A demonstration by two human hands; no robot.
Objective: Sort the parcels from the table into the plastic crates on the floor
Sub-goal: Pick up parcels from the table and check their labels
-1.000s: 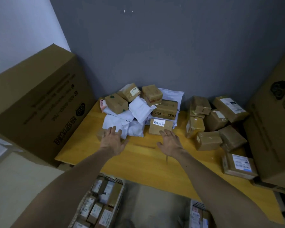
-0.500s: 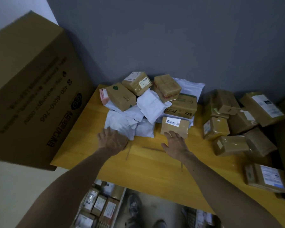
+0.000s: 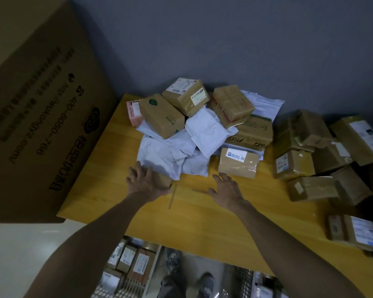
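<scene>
A heap of brown boxes and white mailer bags (image 3: 166, 155) lies at the back of the yellow wooden table (image 3: 202, 224). My left hand (image 3: 145, 182) rests with spread fingers on a small brown box (image 3: 163, 179) that sticks out from under the mailers. My right hand (image 3: 227, 189) hovers open over the table, fingertips just short of a small labelled box (image 3: 237, 163). On the floor below the table's near edge stand a crate (image 3: 153, 274) with several labelled parcels and the mesh wall of a second crate (image 3: 246, 280).
More brown boxes (image 3: 295, 164) crowd the table's right side, one flat labelled parcel (image 3: 357, 231) near the right front edge. A big cardboard carton (image 3: 37, 117) leans at the left. Two thin sticks (image 3: 172, 196) lie on the table. My shoes (image 3: 187, 280) show between the crates.
Both hands have reached further toward the heap. My left hand now lies on the small brown box, and my right hand has come close to the labelled box.
</scene>
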